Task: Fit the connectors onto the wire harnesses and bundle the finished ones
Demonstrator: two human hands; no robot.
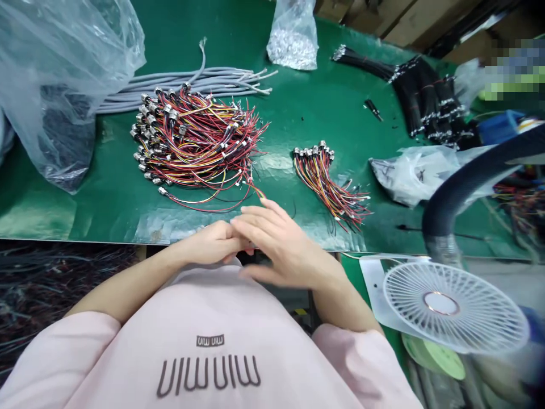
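Observation:
My left hand (212, 243) is closed near the table's front edge, its fingertips around a wire harness mostly hidden by my hands. Red and yellow wires (258, 191) of it run behind my right fingers. My right hand (283, 244) is slightly blurred and overlaps the left fingertips, with its fingers stretched out and the thumb apart. Beyond the hands lies a large pile of wire harnesses (200, 139) with metal round connectors at their left ends. A smaller bundle of harnesses (326, 184) lies to the right of my right hand.
Grey cables (170, 88) lie behind the large pile. Plastic bags (63, 68) stand at the left, and a bag of small clear parts (293, 42) at the back. Black cables (417, 96) lie far right. A white fan (455, 307) on a dark bent arm (460, 187) stands at the right.

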